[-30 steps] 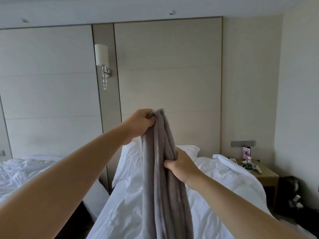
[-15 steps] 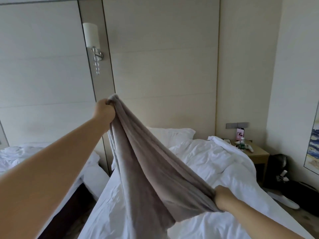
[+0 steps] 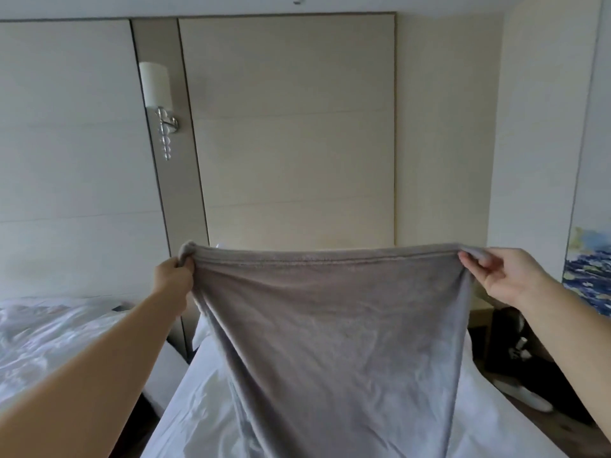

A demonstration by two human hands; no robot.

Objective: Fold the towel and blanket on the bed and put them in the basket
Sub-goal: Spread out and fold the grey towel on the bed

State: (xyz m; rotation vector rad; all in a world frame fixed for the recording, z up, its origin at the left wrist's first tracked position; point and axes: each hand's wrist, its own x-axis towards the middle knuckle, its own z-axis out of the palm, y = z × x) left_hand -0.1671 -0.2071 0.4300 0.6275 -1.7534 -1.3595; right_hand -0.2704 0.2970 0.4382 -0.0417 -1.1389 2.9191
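Note:
A grey fleece blanket (image 3: 334,332) hangs spread out in front of me above the white bed (image 3: 195,411). Its top edge is stretched level between my hands. My left hand (image 3: 173,276) is closed around the top left corner. My right hand (image 3: 499,279) pinches the top right corner between thumb and fingers. The blanket's lower part drops down to the bed and out of the frame. The blanket hides the pillows and most of the bed. No towel or basket is in view.
A second bed (image 3: 49,342) with white bedding lies to the left across a narrow gap. A wall lamp (image 3: 155,90) hangs on the headboard panel. At right are a painting (image 3: 588,272), a dark bag (image 3: 519,342) and a white slipper (image 3: 525,395) on the floor.
The blanket was bunched between my hands one second ago. My right hand slid along the edge, swung out and up to the right, and the blanket now hangs spread flat.

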